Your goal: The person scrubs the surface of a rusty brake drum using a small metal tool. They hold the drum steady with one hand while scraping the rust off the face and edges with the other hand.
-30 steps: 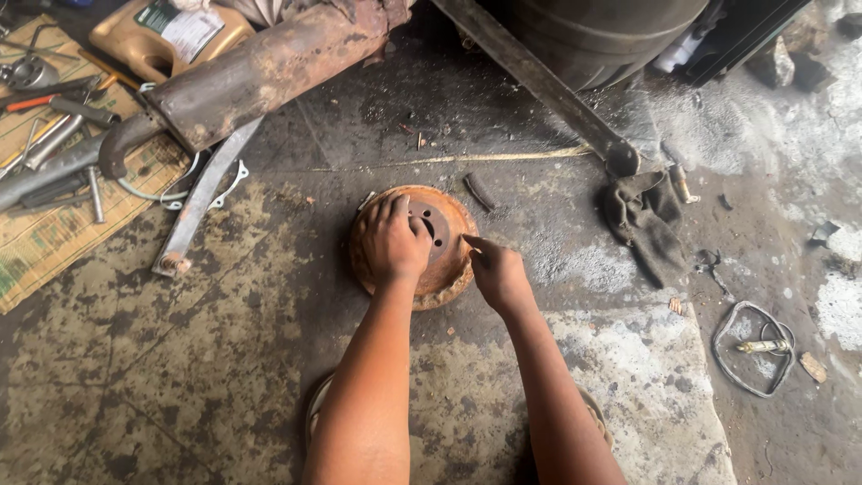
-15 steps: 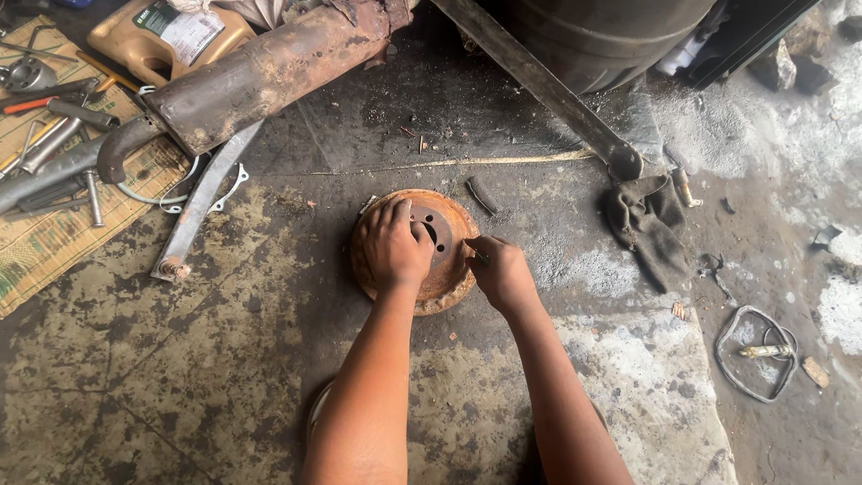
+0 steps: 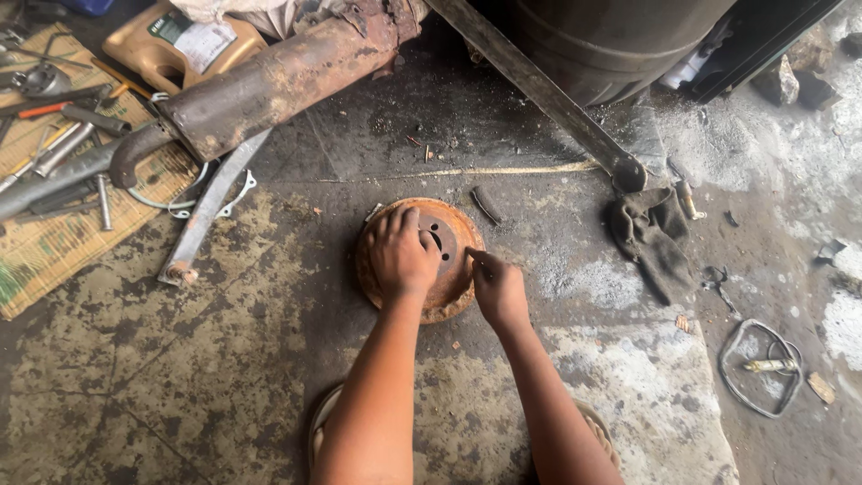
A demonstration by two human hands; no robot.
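- Lying far up and to the left of the two hands is a long rusty pipe (image 3: 269, 85), the biggest thing on the dirty concrete floor (image 3: 135, 377).
- A dark barrel (image 3: 611, 36) stands far above the hands, at the top edge.
- A long flat metal bar (image 3: 539, 90) slants down from the top and ends up and to the right of the hands.
- A woven mat (image 3: 54, 251) lies far to the left, with tools (image 3: 63, 144) spread on it.
- A tan plastic jug (image 3: 171, 45) sits at the top left, behind the pipe.
- A flat metal strip (image 3: 211, 211) lies on the floor to the left of the hands.
- The round rusty disc (image 3: 449, 269) lies flat on the floor, right under both hands.
- A dark rag (image 3: 651, 238) lies to the right of the hands, well apart.
- A loop of wire (image 3: 759, 368) lies far to the lower right.
- The left hand (image 3: 401, 256) lies flat on top of the disc, fingers spread, pressing down and not clenched.
- The right hand (image 3: 496, 289) is at the disc's right edge with its fingers pinched together. I cannot tell if it holds something small.
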